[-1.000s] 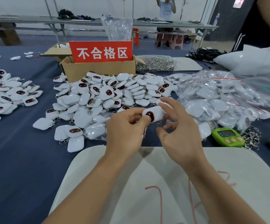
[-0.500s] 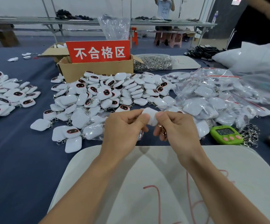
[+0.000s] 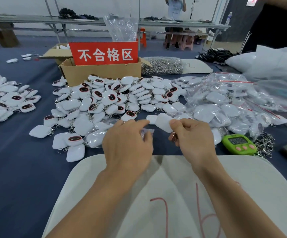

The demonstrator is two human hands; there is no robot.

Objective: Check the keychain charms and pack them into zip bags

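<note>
My right hand (image 3: 193, 141) pinches a white keychain charm (image 3: 163, 123) with its plain back toward me; the metal ring (image 3: 173, 135) hangs under my fingers. To its left, my left hand (image 3: 127, 145) holds a small clear zip bag (image 3: 147, 133) under the fingers, and its index finger reaches toward the charm's left edge. A heap of loose white charms (image 3: 105, 100), some showing a dark face, lies just beyond my hands. Bagged charms (image 3: 225, 103) are piled at the right.
A cardboard box (image 3: 101, 73) with a red sign (image 3: 105, 54) stands behind the heap, next to a bag of metal rings (image 3: 161, 66). More charms (image 3: 5, 100) lie far left. A green timer (image 3: 239, 144) sits right of my hands. A white board (image 3: 242, 186) lies under my forearms.
The charm was turned from its dark face to its white back. My left hand let go of it and moved down-left; my right hand now holds it alone.
</note>
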